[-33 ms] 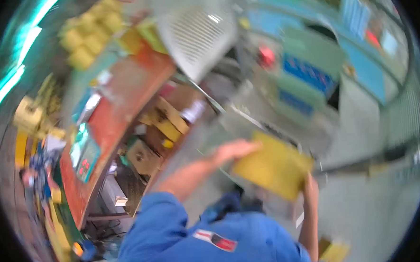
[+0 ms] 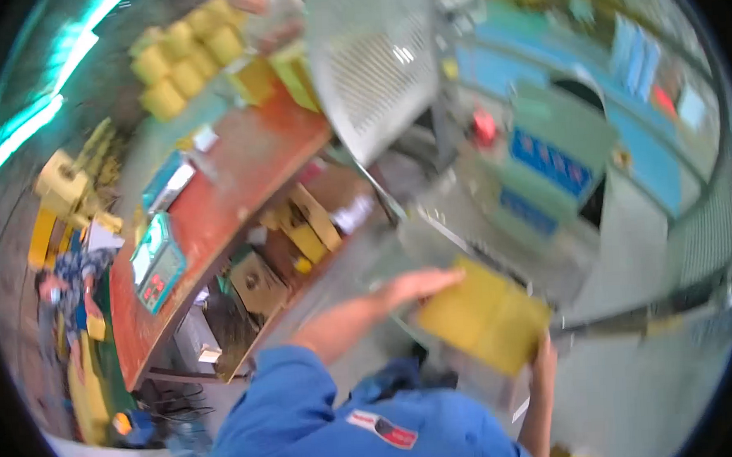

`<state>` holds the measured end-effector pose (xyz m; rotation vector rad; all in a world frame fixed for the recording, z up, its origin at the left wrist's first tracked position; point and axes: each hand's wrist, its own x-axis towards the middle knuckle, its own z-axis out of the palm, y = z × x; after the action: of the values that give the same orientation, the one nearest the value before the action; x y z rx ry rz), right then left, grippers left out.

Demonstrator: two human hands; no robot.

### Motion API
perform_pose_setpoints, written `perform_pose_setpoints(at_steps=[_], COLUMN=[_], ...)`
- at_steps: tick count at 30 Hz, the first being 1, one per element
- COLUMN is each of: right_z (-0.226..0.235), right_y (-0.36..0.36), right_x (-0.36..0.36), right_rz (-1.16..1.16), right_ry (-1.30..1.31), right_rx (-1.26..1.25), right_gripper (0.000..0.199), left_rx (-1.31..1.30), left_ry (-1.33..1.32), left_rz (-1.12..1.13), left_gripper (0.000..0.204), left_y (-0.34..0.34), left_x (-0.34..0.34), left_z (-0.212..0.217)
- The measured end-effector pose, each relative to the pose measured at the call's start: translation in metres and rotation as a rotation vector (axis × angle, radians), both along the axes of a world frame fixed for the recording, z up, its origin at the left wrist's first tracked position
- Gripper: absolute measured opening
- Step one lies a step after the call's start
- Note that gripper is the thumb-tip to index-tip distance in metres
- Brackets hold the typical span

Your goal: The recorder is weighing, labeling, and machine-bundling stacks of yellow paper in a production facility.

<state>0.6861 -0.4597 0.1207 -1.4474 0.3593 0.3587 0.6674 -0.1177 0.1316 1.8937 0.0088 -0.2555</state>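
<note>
A flat-topped yellow box (image 2: 486, 317), blurred by motion, is held in front of my body between both hands. My left hand (image 2: 425, 284) presses its fingers against the box's upper left corner. At the right edge, my right hand (image 2: 543, 358) grips the box, its fingers partly hidden. A faint line runs across the middle of the yellow top. Just beyond the box runs the edge of a grey metal machine bed (image 2: 445, 228).
To the left stands a red-topped table (image 2: 239, 169) with a teal scale (image 2: 158, 268) and open cartons (image 2: 257, 282) on its lower shelf. Yellow packs (image 2: 183, 60) are stacked beyond. A green machine with blue panels (image 2: 551, 163) stands ahead right. Another person (image 2: 83, 272) is at far left.
The whole view has shifted slightly, so the table and machines appear further right and lower. Both hands keep hold of the yellow box.
</note>
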Motion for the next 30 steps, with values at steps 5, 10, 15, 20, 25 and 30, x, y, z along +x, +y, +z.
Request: perform_pose_setpoints(at_steps=[5, 10, 15, 20, 25, 30], right_z=[-0.065, -0.057, -0.047, 0.009, -0.041, -0.017], right_y=[-0.023, -0.005, 0.002, 0.051, 0.033, 0.043], right_x=[0.004, -0.008, -0.022, -0.016, -0.012, -0.014], right_rz=[0.14, 0.009, 0.071, -0.001, -0.167, -0.213], right_ry=[-0.037, -0.21, -0.572, -0.169, -0.059, -0.122], right_rx=[0.051, 0.13, -0.196, 0.346, 0.291, 0.297], right_gripper=[0.038, 0.022, 0.04, 0.045, 0.055, 0.055], left_rx=[-0.317, -0.279, -0.337, -1.178, -0.969, -0.97], left_ry=[0.676, 0.28, -0.05, 0.196, 0.42, 0.341], left_rz=[0.209, 0.248, 0.236, 0.61, 0.428, 0.228], left_gripper=[0.069, 0.054, 0.048, 0.049, 0.059, 0.059], left_y=[0.027, -0.009, -0.023, -0.046, -0.01, -0.017], left_x=[-0.011, -0.016, -0.013, -0.013, -0.011, 0.002], left_z=[-0.009, -0.022, -0.1, -0.113, -0.023, -0.048])
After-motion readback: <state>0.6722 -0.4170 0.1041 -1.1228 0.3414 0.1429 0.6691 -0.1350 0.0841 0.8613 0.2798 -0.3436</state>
